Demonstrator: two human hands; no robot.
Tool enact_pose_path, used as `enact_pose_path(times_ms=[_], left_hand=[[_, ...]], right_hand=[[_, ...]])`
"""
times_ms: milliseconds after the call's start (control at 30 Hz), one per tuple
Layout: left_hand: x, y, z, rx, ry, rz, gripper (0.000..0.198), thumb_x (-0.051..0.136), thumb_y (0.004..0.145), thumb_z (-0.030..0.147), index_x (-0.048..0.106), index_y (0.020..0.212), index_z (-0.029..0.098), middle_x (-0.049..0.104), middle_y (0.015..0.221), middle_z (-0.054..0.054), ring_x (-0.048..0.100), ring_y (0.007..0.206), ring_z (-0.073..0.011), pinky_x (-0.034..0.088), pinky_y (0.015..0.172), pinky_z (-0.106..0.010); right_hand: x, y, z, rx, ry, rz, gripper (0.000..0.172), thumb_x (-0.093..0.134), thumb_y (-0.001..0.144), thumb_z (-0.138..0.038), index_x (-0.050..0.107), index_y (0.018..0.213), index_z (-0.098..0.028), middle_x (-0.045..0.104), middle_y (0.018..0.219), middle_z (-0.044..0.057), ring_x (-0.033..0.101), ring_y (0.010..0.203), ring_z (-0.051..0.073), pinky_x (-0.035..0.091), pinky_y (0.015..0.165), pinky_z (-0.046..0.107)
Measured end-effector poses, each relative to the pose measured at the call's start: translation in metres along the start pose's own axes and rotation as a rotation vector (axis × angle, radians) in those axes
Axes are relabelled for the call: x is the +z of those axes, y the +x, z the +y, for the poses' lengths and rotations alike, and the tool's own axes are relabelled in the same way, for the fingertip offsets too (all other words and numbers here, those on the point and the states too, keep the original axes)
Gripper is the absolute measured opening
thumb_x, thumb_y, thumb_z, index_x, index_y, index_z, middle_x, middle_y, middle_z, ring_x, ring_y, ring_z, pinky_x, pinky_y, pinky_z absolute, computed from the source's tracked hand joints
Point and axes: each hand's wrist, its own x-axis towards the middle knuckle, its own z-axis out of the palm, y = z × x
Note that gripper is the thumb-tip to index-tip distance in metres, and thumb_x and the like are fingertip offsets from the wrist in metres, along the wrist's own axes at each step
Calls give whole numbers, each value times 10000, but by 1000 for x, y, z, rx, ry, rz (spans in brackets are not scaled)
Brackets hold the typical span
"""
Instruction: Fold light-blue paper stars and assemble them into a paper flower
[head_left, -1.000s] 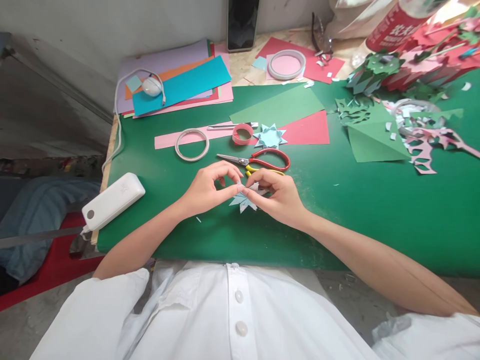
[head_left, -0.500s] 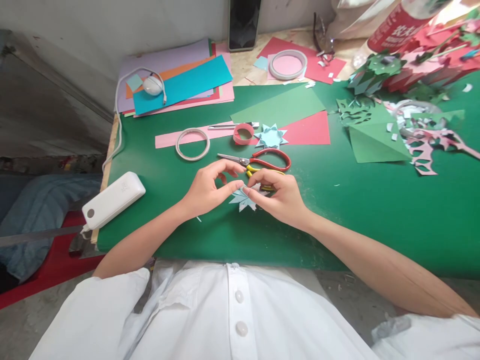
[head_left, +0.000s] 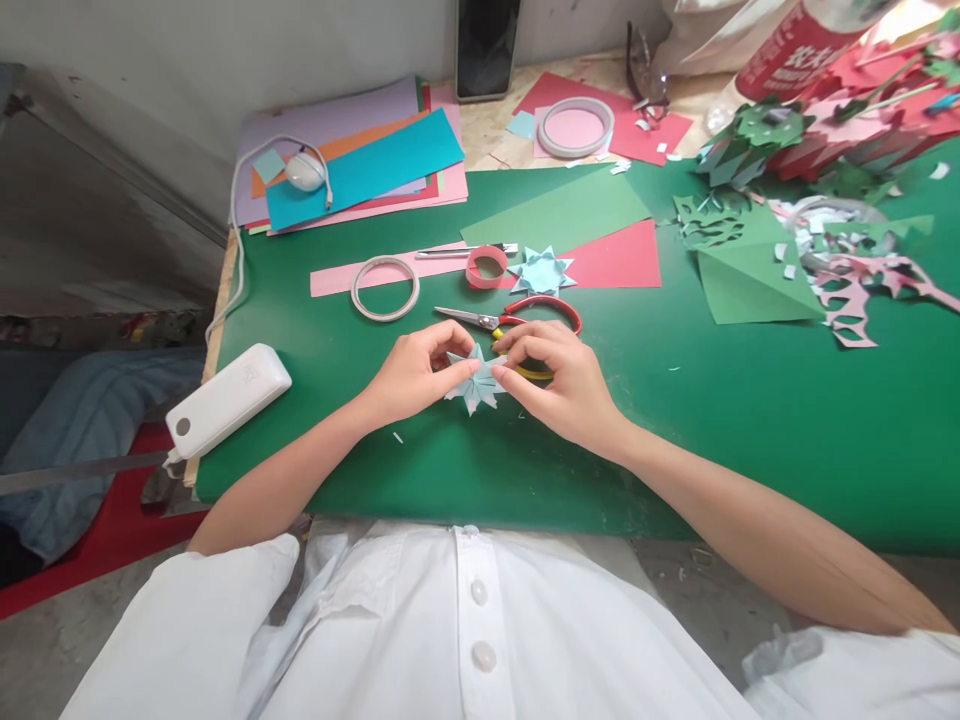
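A light blue folded paper star (head_left: 475, 390) is held between my two hands above the green table, its points spread outward. My left hand (head_left: 411, 372) pinches its left side between thumb and fingers. On the star's right edge, my right hand (head_left: 561, 385) has a pinch grip with thumb and forefinger. Just beyond the hands lie scissors (head_left: 551, 305) with red and yellow handles, partly hidden by my right hand. Behind them rests a second light blue paper star (head_left: 541, 272), beside a small pink paper ring (head_left: 487, 268).
A roll of tape (head_left: 385, 289) lies on a pink strip. Stacked coloured paper (head_left: 367, 165) sits at the back left, a white power bank (head_left: 227, 402) at the left edge. Green sheets (head_left: 757, 283), scraps and paper flowers (head_left: 847, 130) crowd the right; a phone (head_left: 487, 50) leans on the wall.
The paper star has shifted slightly left and turned, so more of its face shows. My right hand's fingers have moved along its edge; my left hand stays nearly in place.
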Motion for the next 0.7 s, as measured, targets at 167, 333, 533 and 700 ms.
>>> enact_pose_path(times_ms=[167,333,533,700], left_hand=[[1,-1,3,40,235,-26,113,624,842,289,594,845,180,646,768,11,546,631,-102,432,576,-226],[1,-1,2,206,529,12,68,581,872,238,609,845,182,665,809,-15,577,773,-155,459,691,-273],[-12,3,-2,187,950,214,183,487,930,190,615,1049,136,661,1061,-131,592,1016,-283,490,865,-408],[-23,4,-7,-7,1273,357,316,372,893,53,581,1130,58,587,1180,-238,537,1156,-399,466,903,-490]], right_hand=[[-5,5,10,-136,-373,32,172,585,858,-283,608,708,-202,695,970,77,604,1005,270,415,889,428],[-16,13,23,-99,-571,-24,89,556,853,-253,617,886,-197,668,1018,107,582,968,289,422,837,428],[-21,18,33,-123,-613,-160,340,526,788,-132,584,1122,-156,636,1101,152,558,958,296,475,828,417],[-17,16,36,-51,-633,-161,417,554,755,-142,598,1169,-162,636,1114,155,567,972,302,501,805,412]])
